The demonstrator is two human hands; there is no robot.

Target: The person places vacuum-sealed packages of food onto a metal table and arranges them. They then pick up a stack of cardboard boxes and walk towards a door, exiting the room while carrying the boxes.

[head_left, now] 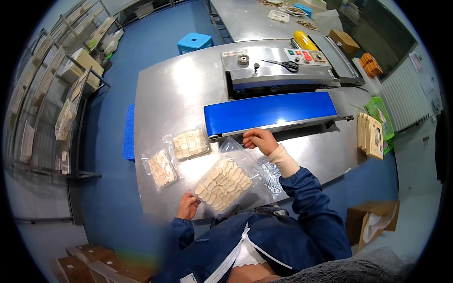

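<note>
Navy jacket point(302, 236) cloth, parted by a white zip, fills the space below the metal counter's point(172, 101) near edge. Just above it, at that edge, is a large clear bag point(204, 185) containing pale slices point(224, 184) in overlapping rows. The person's left hand point(188, 203) is at the bag's lower left corner, thumb and fingers closed on its edge. The right hand point(261, 140) is over the bag's far end, fingers curled inward; whether they grip the film cannot be told.

Toward the counter's left edge lie two smaller packs of slices: a squarish pack point(191, 144) near the blue belt's left end, and a narrower pack point(162, 169) just beside it, closer to the edge. Small silvery packets point(270, 177) are heaped right of the large bag, along the near edge.

Beyond the right hand, the blue belt point(273, 112) runs in front of a steel machine point(264, 75), on which black scissors point(289, 66) rest. Flat cartons point(370, 136) stand by the counter's right end, beside a green basket point(388, 118). A blue stool point(194, 42) stands past the far left corner.
</note>
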